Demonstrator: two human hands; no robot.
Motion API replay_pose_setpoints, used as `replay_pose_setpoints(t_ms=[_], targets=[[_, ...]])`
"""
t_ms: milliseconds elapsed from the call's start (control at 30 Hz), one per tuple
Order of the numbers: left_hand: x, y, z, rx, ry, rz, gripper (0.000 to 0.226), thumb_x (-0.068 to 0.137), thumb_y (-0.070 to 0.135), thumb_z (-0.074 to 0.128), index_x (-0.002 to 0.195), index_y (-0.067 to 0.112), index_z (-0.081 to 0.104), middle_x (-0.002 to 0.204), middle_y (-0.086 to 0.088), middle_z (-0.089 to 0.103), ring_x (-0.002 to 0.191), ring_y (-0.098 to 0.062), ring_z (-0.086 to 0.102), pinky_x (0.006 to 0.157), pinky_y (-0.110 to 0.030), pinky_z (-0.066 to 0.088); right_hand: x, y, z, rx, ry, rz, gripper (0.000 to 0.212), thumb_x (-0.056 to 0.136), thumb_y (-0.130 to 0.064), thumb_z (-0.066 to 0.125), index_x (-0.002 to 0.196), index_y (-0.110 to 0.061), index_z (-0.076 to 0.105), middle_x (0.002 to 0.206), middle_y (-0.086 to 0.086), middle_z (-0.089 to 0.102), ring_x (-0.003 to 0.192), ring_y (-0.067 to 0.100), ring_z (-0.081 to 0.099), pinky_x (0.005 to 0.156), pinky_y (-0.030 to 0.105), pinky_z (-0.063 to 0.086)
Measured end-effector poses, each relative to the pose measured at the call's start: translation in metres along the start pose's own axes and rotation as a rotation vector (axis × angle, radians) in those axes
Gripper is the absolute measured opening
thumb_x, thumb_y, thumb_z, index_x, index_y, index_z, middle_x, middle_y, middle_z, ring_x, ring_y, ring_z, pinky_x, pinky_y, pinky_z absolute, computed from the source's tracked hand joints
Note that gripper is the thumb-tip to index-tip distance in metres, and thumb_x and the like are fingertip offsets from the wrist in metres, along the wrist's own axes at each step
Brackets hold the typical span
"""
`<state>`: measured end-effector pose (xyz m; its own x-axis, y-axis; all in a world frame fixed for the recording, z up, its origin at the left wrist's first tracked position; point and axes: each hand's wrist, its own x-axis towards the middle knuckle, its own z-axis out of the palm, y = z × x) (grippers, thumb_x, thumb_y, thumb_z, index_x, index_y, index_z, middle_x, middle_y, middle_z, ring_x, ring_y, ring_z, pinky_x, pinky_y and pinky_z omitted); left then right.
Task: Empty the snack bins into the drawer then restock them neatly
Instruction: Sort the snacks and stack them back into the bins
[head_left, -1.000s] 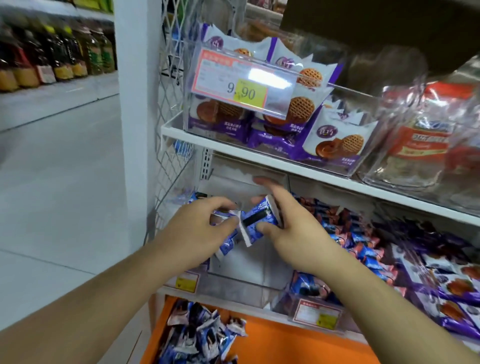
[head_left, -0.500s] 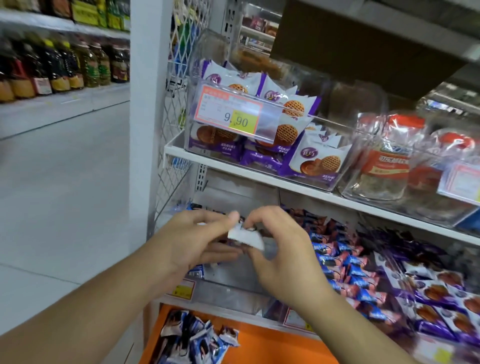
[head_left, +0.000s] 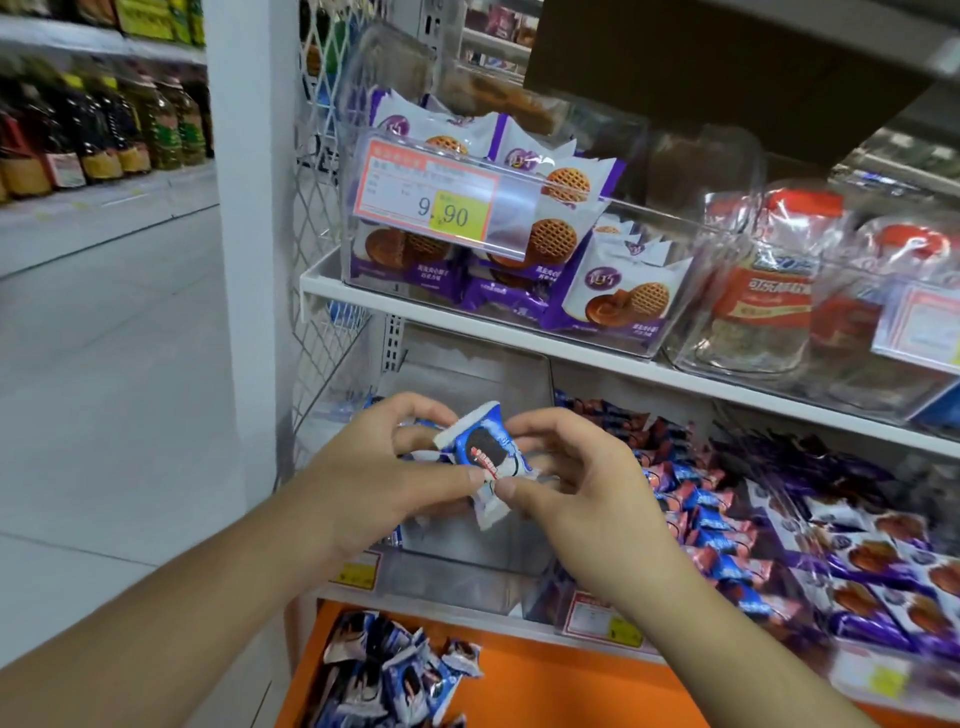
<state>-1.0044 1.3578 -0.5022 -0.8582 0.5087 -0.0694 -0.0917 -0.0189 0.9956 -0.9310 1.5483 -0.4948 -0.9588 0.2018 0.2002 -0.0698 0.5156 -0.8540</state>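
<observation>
A small blue cookie packet (head_left: 480, 449) with a black sandwich biscuit printed on it is held between both hands in front of the lower shelf. My left hand (head_left: 374, 483) grips its left side and holds further blue packets behind it. My right hand (head_left: 576, 488) pinches its white lower end. Right behind the hands stands a clear plastic bin (head_left: 467, 551), mostly bare inside. Below it, an orange drawer (head_left: 545, 680) is pulled out with a heap of blue packets (head_left: 395, 670) at its left end.
A clear bin of purple waffle-cookie packs (head_left: 524, 260) with a 9.90 price tag sits on the white upper shelf (head_left: 597, 353). Neighbouring bins hold blue-and-pink packets (head_left: 696, 504) and purple packs (head_left: 872, 561). A white pillar (head_left: 244, 260) and aisle floor lie left.
The hands have turned the packet so its printed blue face shows, where half a second ago only a white end was visible. The view has tilted slightly upward.
</observation>
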Motion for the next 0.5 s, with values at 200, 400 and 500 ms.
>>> replay_pose_setpoints(t_ms=[200, 400, 500], targets=[[0.002, -0.004, -0.005, 0.657, -0.072, 0.310, 0.073, 0.080, 0.013, 0.087, 0.134, 0.055, 0.059, 0.127, 0.036, 0.058, 0.112, 0.012, 0.062, 0.091, -0.020, 0.058, 0.007, 0.009, -0.009, -0.144, -0.109, 0.043, 0.041, 0.087, -0.009, 0.082, 0.110, -0.040, 0.068, 0.106, -0.013, 0.070, 0.078, 0.011, 0.065, 0.079, 0.036, 0.060], [0.019, -0.015, -0.004, 0.908, 0.088, 0.373, 0.046, 0.075, 0.036, 0.090, 0.115, 0.043, 0.069, 0.110, 0.027, 0.062, 0.099, 0.008, 0.058, 0.081, -0.015, 0.051, 0.005, 0.021, -0.030, -0.674, -0.063, -0.216, 0.046, 0.097, -0.028, 0.069, 0.142, -0.025, 0.057, 0.143, -0.011, 0.055, 0.137, 0.006, 0.043, 0.118, 0.021, 0.032], [0.051, -0.023, 0.002, 0.990, 0.121, 0.379, 0.036, 0.077, 0.042, 0.088, 0.108, 0.043, 0.069, 0.108, 0.021, 0.057, 0.096, 0.004, 0.055, 0.079, -0.017, 0.046, -0.002, 0.030, -0.041, -0.853, -0.177, -0.180, 0.061, 0.101, -0.043, 0.060, 0.156, -0.023, 0.043, 0.163, -0.009, 0.036, 0.157, 0.013, 0.018, 0.130, 0.031, 0.014]])
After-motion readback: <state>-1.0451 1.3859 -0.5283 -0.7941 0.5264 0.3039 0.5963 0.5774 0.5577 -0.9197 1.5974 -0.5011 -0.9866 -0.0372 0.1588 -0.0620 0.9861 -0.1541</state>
